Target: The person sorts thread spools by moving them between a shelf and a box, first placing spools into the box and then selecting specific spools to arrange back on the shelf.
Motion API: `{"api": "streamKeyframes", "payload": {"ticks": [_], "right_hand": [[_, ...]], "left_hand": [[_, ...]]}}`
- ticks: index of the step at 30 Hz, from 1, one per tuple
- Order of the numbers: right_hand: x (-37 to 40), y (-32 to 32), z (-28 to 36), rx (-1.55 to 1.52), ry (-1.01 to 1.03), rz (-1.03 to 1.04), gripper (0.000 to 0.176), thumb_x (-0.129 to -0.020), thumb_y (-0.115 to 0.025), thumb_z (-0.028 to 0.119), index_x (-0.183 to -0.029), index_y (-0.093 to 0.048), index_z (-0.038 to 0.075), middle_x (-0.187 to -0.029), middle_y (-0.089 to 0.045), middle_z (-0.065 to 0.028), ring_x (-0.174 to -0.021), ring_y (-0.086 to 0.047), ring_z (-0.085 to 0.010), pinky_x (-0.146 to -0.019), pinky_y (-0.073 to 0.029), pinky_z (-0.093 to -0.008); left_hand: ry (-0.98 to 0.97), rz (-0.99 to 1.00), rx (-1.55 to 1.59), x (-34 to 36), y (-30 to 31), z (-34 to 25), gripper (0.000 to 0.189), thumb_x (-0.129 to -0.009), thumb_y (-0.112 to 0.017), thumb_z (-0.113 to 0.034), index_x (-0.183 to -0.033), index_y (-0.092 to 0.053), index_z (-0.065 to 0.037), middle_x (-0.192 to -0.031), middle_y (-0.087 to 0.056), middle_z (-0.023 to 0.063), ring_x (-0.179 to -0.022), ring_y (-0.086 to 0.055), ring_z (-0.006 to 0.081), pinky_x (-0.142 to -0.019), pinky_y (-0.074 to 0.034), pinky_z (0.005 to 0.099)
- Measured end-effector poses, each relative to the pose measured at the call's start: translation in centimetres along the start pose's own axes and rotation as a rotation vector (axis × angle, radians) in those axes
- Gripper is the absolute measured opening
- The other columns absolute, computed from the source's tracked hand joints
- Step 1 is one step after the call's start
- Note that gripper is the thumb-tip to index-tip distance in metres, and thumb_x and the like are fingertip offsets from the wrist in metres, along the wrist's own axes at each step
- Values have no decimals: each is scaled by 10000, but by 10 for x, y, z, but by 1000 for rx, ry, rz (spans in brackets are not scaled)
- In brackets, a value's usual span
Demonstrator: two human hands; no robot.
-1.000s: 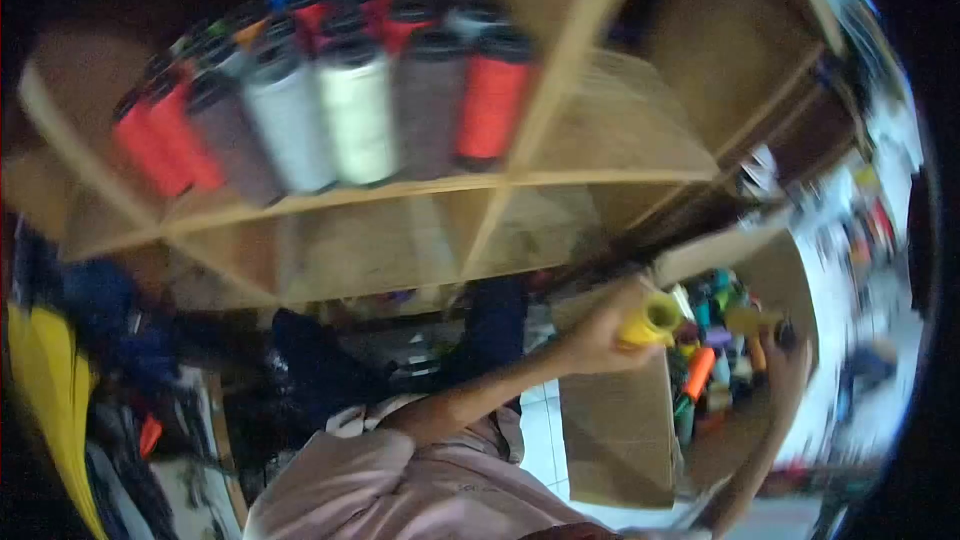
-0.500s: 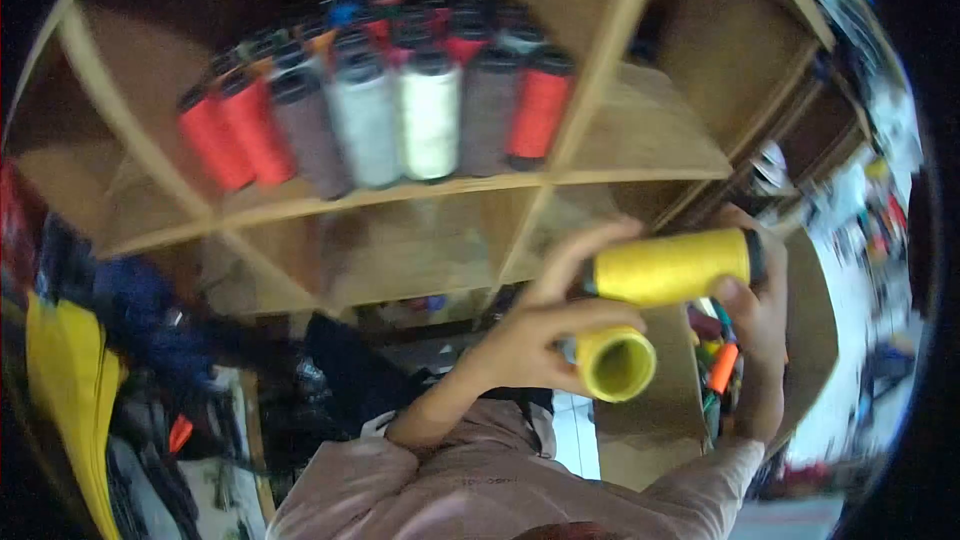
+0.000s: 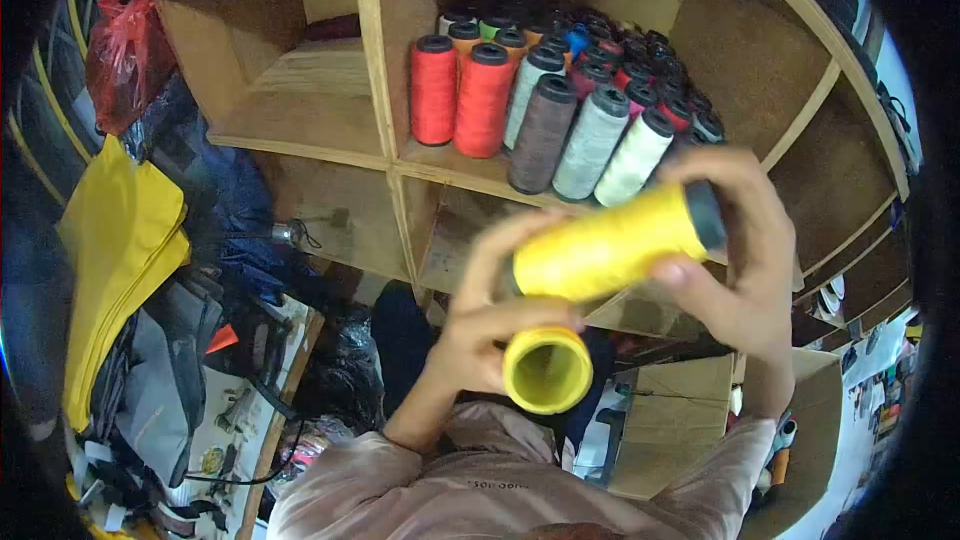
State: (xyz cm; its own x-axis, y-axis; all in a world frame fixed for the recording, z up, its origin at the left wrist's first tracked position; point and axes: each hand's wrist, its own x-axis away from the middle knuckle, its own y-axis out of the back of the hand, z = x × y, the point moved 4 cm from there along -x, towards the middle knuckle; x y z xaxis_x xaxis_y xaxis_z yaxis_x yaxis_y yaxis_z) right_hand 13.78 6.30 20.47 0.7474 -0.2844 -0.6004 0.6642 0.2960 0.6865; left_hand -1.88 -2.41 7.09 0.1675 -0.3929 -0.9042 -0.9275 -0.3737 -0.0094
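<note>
Your right hand (image 3: 745, 265) is clamped on the upper spool (image 3: 610, 245), a yellow one: its fingers curl about the black end, and its thumb presses the near side. You hold this spool aslant, black end higher, in front of the shelf (image 3: 300, 105) and clear of its boards. Your left hand (image 3: 465, 335) is clamped on the lower spool (image 3: 548, 372), also yellow, whose hollow end faces the camera. The fingers of that hand also reach the far end of the upper spool; blur makes their exact contact hard to tell. The lower spool sits just below the upper one, with a finger of your left hand between them.

Behind your hands, one compartment of the shelf bears a group of upright spools. Its front row runs, from the left of the view, through two red spools (image 3: 481, 100), a brown spool (image 3: 543, 135), a grey spool (image 3: 591, 145) and a white spool (image 3: 635, 158). Below your right forearm stands a cardboard box (image 3: 675, 425), with more spools partly visible behind that arm. Well apart, at the left of the view, you have yellow sheets (image 3: 120, 250) hanging beneath a red bag (image 3: 130, 65).
</note>
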Motion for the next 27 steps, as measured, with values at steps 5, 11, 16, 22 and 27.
{"api": "streamKeyframes", "payload": {"ticks": [5,11,16,22,27], "right_hand": [[-68,-27,8,50,41,64,391,-814,-767,178,-1143,-612,36,-987,-635,-65,-934,-596,-130,-843,-468,-288],[-105,-54,-13,466,102,115,420,-820,-763,294,-1098,-640,3,-932,-668,-143,-878,-644,-265,-820,-493,-361],[-112,-67,-17,639,110,145,421,-827,-715,348,-1063,-679,2,-919,-688,-178,-883,-637,-343,-827,-479,-443],[-115,-76,-21,781,168,121,417,-834,-681,371,-1050,-695,14,-943,-699,-146,-956,-629,-320,-857,-462,-456],[-114,-81,-27,830,188,135,432,-836,-681,386,-1058,-694,15,-962,-685,-128,-977,-618,-302,-855,-459,-448]], "left_hand": [[77,-351,-61,24,55,25,607,-619,-885,-538,-928,-703,-48,-1425,-371,206,-1272,-467,369,-1002,-437,478],[123,-471,-252,32,82,23,664,-678,-809,-616,-971,-669,-37,-1322,-459,214,-1162,-548,338,-922,-485,442],[112,-405,-268,38,91,27,626,-670,-844,-538,-997,-664,-35,-1274,-486,189,-1091,-554,297,-912,-477,422],[195,-361,-262,36,92,29,564,-671,-867,-429,-978,-668,2,-1219,-508,172,-1038,-569,277,-930,-464,410],[346,-314,-224,37,92,33,567,-634,-879,-363,-987,-673,30,-1193,-534,172,-1059,-583,273,-919,-477,392]]}}
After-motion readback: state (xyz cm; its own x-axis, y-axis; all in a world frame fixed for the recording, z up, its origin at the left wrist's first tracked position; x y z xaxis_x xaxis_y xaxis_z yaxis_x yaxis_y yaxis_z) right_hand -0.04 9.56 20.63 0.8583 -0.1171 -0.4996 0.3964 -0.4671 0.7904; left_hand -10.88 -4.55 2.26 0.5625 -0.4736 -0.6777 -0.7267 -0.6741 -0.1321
